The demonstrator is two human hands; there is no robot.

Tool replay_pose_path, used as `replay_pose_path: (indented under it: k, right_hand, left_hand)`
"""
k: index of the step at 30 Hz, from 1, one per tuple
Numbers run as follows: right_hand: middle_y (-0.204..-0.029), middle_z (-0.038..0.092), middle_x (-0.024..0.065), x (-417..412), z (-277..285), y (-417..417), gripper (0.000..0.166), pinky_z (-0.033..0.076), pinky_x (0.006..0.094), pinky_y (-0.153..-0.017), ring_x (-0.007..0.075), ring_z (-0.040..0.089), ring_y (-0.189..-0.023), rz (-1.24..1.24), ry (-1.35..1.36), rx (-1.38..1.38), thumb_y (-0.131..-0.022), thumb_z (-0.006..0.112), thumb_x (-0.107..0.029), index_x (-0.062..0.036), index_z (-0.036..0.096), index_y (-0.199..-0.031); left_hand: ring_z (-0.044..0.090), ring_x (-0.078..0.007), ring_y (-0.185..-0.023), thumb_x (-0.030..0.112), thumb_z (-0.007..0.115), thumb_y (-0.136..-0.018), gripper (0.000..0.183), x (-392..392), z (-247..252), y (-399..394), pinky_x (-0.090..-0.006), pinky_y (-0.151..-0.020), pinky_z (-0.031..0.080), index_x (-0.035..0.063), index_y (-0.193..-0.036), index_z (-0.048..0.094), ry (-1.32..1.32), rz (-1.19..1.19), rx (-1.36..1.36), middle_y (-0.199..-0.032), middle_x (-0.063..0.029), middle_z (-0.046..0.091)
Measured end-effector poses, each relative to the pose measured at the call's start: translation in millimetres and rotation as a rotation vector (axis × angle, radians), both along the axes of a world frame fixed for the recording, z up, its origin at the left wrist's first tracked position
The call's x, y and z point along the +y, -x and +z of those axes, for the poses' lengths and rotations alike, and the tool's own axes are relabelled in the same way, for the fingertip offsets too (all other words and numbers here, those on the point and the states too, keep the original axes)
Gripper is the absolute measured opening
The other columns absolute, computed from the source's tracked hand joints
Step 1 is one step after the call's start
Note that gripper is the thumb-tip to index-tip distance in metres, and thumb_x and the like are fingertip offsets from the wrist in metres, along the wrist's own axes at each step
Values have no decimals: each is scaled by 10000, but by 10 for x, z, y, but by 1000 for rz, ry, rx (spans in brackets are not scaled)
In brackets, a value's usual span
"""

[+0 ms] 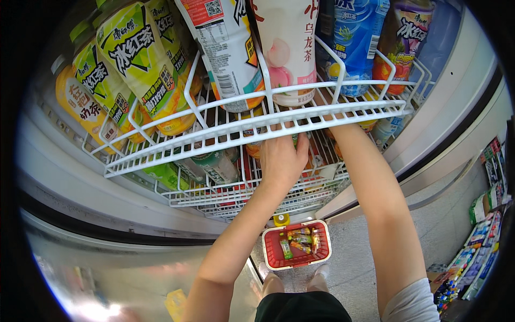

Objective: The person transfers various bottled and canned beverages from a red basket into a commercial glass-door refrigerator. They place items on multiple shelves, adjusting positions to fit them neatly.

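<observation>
My left hand [283,159] reaches under the front rail of a white wire shelf [257,122] in an upright drinks cooler. Something green shows between its thumb and fingers, but the rail hides the fingertips and any grip. Behind the same rail goes my right forearm [362,173]; the hand at its end is mostly hidden by the wires. Directly above the hands stand a white peach oolong tea bottle [289,60] and a bottle with its printed back label [225,60] outward. On the lower level, a dark green-labelled bottle [217,165] lies left of my left hand.
Lemon iced tea bottles [132,60] and a milk tea bottle [82,96] stand at left; a blue-labelled bottle [356,48] and a purple-labelled bottle [406,44] at right. A red shopping basket [277,261] holding several bottles sits by my feet. A glass door [120,273] stands at left, stocked shelves [478,253] at right.
</observation>
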State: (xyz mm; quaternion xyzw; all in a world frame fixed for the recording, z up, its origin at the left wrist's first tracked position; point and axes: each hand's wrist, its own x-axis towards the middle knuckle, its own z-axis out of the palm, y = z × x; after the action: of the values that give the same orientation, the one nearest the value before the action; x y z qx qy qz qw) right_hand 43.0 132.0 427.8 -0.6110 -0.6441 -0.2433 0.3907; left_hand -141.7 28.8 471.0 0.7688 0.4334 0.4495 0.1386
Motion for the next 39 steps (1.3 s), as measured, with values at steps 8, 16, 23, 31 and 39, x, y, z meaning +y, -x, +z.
replay_pose_path:
  k: [8,16,23,31,39]
  right_hand:
    - [-1006,692,221,-726,252,289,221,521,541,-832,467,644,-952,96,-72,92,-869,637,-92,4,674,-1065]
    - [-1132,627,327,-1341,510,250,285,494,531,-872,500,598,-1059,159,132,425,-978,525,-42,43,582,-1244]
    - [-1343,608,245,-1533,202,58,584,489,376,-1050,348,601,-1281,337,269,634,-878,447,141,6,466,-1446]
    - [-1536,463,236,-2128,258,357,616,393,415,-1165,378,440,-1446,504,189,628,-893,608,-20,-40,445,-1487]
    - [-1525,471,222,-2212,488,996,737,419,435,-1149,404,468,-1409,779,191,603,-780,686,-10,-22,431,-1471]
  left_hand:
    - [662,-437,-806,116,704,-876,449,0,-37,-306,-535,-695,532,-30,-1265,532,-4,54,120,-916,-233,677]
    - [694,-421,-947,137,806,-776,696,27,-173,-407,-505,-713,601,-38,-1367,483,-9,-45,211,-1253,-258,595]
    - [726,-377,-831,319,827,-742,711,-88,-83,-358,-489,-648,595,88,-1362,567,-58,33,252,-1198,-152,664]
    - [720,-193,-727,320,824,-734,678,-848,144,59,-299,-571,573,110,-1343,609,-437,-57,185,-1308,-74,620]
    - [719,-246,-915,333,834,-777,610,-1151,280,660,-310,-686,593,90,-1310,661,-595,138,160,-1244,-130,663]
